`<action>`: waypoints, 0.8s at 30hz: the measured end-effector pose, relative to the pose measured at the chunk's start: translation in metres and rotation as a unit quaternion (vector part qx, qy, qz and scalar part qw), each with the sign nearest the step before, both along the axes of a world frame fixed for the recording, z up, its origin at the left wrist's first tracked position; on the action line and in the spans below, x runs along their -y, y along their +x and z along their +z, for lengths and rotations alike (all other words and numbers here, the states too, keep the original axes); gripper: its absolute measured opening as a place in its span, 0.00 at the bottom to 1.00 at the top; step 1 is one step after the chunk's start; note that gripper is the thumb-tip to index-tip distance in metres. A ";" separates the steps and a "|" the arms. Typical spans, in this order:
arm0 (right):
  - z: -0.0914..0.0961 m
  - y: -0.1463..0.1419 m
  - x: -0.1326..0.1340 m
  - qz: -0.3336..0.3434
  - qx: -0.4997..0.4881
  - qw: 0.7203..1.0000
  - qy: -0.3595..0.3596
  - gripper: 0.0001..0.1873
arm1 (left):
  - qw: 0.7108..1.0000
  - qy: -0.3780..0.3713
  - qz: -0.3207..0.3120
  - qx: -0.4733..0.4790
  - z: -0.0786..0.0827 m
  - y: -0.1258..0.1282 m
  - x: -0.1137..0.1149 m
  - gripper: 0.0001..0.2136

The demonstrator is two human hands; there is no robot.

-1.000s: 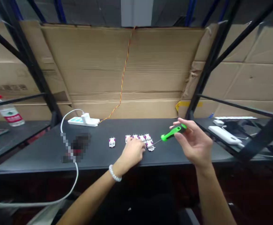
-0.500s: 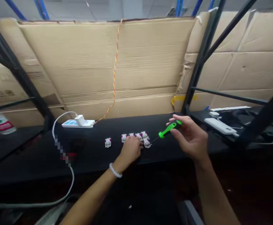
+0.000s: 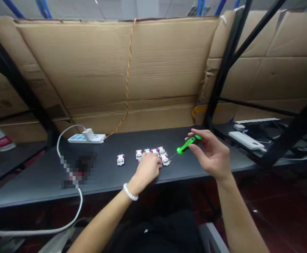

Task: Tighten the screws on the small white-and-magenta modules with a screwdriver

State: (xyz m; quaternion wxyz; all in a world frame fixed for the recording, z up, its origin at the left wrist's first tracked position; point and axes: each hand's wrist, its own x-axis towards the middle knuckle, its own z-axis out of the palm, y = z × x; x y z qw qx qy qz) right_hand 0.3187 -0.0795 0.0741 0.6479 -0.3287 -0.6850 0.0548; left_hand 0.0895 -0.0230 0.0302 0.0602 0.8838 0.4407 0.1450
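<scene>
My right hand (image 3: 211,151) is closed around the handle end of a green and black screwdriver (image 3: 187,144). The screwdriver slants down to the left, its tip at a small white and purple part (image 3: 165,160) at the right end of a cluster. My left hand (image 3: 150,164) rests on the cluster, fingertips beside that part; whether they grip one is hidden. Several similar white and purple parts, such as one part (image 3: 139,154), stand behind the left hand. A single white part (image 3: 120,160) sits apart to the left.
A white power strip (image 3: 87,138) with a plugged-in charger lies at the back left of the black table (image 3: 108,179). Its white cable (image 3: 81,203) hangs over the front edge. A cardboard wall (image 3: 95,70) closes the back, and a black metal post (image 3: 219,77) rises at right.
The view has brightened and shifted slightly. Both hands and the screwdriver keep nearly the same position against the parts.
</scene>
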 end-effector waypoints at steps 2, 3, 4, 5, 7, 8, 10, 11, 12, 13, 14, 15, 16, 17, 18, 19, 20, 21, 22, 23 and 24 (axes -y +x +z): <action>0.000 0.000 0.000 0.000 0.002 1.000 0.002 0.22 | 1.000 0.001 -0.004 0.006 -0.001 -0.001 0.005 0.10; 0.000 0.000 0.000 -0.001 0.002 1.000 0.002 0.21 | 1.000 0.001 -0.003 0.007 -0.002 -0.002 0.008 0.10; 0.000 0.000 0.000 -0.002 0.003 1.000 0.000 0.21 | 1.000 0.002 -0.002 0.009 -0.003 -0.004 0.011 0.10; 0.000 0.001 0.000 -0.003 0.005 1.000 -0.003 0.21 | 1.000 0.002 -0.001 0.012 -0.004 -0.005 0.014 0.10; 0.000 0.001 0.000 -0.007 0.005 1.000 -0.006 0.21 | 1.000 0.002 -0.005 0.022 -0.005 -0.007 0.020 0.10; 0.000 0.002 0.000 -0.006 0.004 1.000 -0.004 0.21 | 1.000 0.000 -0.010 0.029 -0.006 -0.007 0.021 0.10; 0.000 0.002 0.000 -0.005 0.005 1.000 0.002 0.21 | 0.999 -0.002 -0.027 0.045 -0.008 -0.007 0.023 0.11; 0.000 0.002 0.000 -0.005 0.005 1.000 0.004 0.21 | 0.998 -0.003 -0.038 0.052 -0.010 -0.006 0.023 0.12; 0.000 0.002 0.000 -0.005 0.006 1.000 0.005 0.21 | 0.997 -0.007 -0.048 0.056 -0.011 -0.005 0.022 0.13; 0.000 0.002 0.000 -0.004 0.008 1.000 0.003 0.21 | 0.997 -0.012 -0.054 0.058 -0.012 -0.004 0.022 0.15; 0.000 0.002 0.000 -0.004 0.009 1.000 0.001 0.21 | 0.996 -0.016 -0.057 0.060 -0.014 -0.003 0.022 0.16; 0.000 0.002 0.001 -0.005 0.010 1.000 -0.001 0.21 | 0.996 -0.018 -0.056 0.062 -0.015 -0.003 0.022 0.16; 0.000 0.002 0.001 -0.003 0.011 1.000 -0.002 0.21 | 0.996 -0.020 -0.052 0.064 -0.016 -0.002 0.022 0.17; 0.000 0.002 0.001 -0.001 0.011 1.000 -0.002 0.21 | 0.997 -0.024 -0.049 0.062 -0.016 -0.003 0.023 0.17; 0.000 0.002 0.001 0.001 0.012 1.000 -0.003 0.21 | 0.997 -0.026 -0.045 0.058 -0.017 -0.003 0.023 0.18; 0.000 0.002 0.001 0.002 0.013 1.000 -0.003 0.21 | 0.997 -0.027 -0.041 0.054 -0.017 -0.004 0.024 0.18; 0.001 0.002 0.001 0.004 0.013 1.000 -0.002 0.22 | 0.998 -0.027 -0.038 0.048 -0.017 -0.005 0.026 0.18; 0.001 0.002 0.001 0.006 0.013 1.000 -0.002 0.22 | 0.998 -0.027 -0.034 0.040 -0.018 -0.007 0.027 0.17; 0.001 0.001 0.001 0.008 0.014 1.000 -0.001 0.22 | 0.999 -0.026 -0.029 0.033 -0.018 -0.008 0.029 0.17; 0.002 0.001 0.001 0.009 0.015 1.000 0.001 0.22 | 0.999 -0.022 -0.024 0.026 -0.019 -0.010 0.030 0.16; 0.002 0.000 0.001 0.009 0.016 1.000 0.003 0.22 | 1.000 -0.017 -0.018 0.018 -0.019 -0.012 0.032 0.15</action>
